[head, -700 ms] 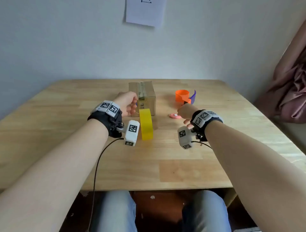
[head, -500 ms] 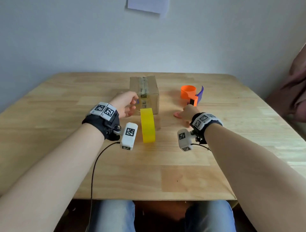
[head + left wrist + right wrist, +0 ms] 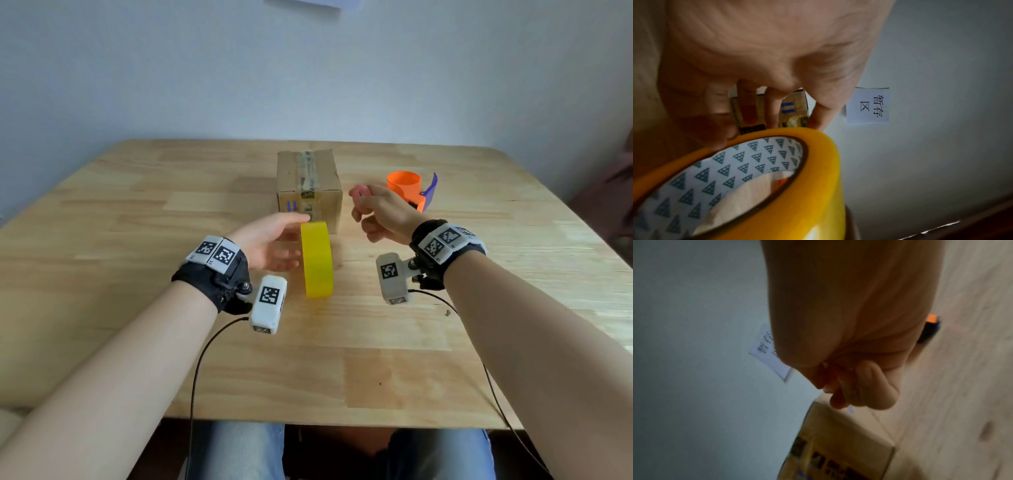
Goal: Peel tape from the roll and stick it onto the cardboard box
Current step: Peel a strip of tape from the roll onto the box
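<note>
A yellow tape roll (image 3: 317, 260) (image 3: 797, 186) stands on edge on the table, just in front of the taped cardboard box (image 3: 308, 178) (image 3: 846, 439). My left hand (image 3: 274, 240) is at the roll's left side. Its fingertips (image 3: 819, 120) touch the roll's top far rim, with the fingers fairly straight. My right hand (image 3: 376, 212) hovers right of the box and pinches a small pink object (image 3: 359, 191) in its curled fingers (image 3: 865, 391). No free tape end shows.
An orange tape dispenser with a purple blade guard (image 3: 409, 186) (image 3: 932, 319) stands behind my right hand. The wooden table (image 3: 137, 212) reaches the wall, where a paper note (image 3: 867, 105) hangs. Bare wood lies to the left and in front.
My right hand has taken the pink object off the table and lifted it beside the box. My left hand has moved from the box's front to the top of the yellow roll.
</note>
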`<state>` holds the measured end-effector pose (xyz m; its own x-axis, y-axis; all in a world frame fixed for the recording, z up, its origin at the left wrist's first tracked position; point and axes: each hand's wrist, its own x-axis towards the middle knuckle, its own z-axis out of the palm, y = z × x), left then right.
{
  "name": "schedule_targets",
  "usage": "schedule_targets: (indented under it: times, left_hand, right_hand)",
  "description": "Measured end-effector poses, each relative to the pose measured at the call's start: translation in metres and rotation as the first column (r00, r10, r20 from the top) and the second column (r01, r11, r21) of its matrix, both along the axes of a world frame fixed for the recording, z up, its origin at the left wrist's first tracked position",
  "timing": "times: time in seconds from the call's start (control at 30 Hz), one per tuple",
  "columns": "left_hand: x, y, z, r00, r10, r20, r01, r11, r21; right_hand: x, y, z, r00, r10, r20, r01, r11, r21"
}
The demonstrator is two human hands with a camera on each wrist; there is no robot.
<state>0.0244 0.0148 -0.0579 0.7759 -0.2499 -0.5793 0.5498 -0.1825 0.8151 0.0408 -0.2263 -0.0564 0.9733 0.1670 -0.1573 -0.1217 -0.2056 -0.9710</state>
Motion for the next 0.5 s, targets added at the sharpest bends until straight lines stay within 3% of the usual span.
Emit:
schedule_targets:
  times: [0.07, 0.17, 0.3, 0.5]
  left_hand:
    - [-0.005, 0.001, 0.0, 1.0, -0.021, -0.001, 0.021, 1.0, -0.023]
    - [-0.01, 0.005, 0.0, 0.999, -0.044, 0.005, 0.044, 0.997, -0.056]
    - [-0.013, 0.007, 0.001, 0.996, -0.083, 0.037, 0.086, 0.991, -0.099]
    - [-0.014, 0.005, -0.002, 0.99, -0.059, 0.132, 0.084, 0.977, -0.194]
  right_hand:
    - [-0.004, 0.007, 0.008, 0.996, 0.074, 0.047, -0.072, 0.997, -0.038]
    - [-0.006, 0.017, 0.019, 0.973, 0.188, 0.133, -0.153, 0.96, -0.236]
    - [-0.004, 0.026, 0.033, 0.932, 0.323, 0.163, -0.193, 0.826, -0.53]
    - [0.0, 0.038, 0.043, 0.895, 0.408, 0.181, -0.18, 0.701, -0.69]
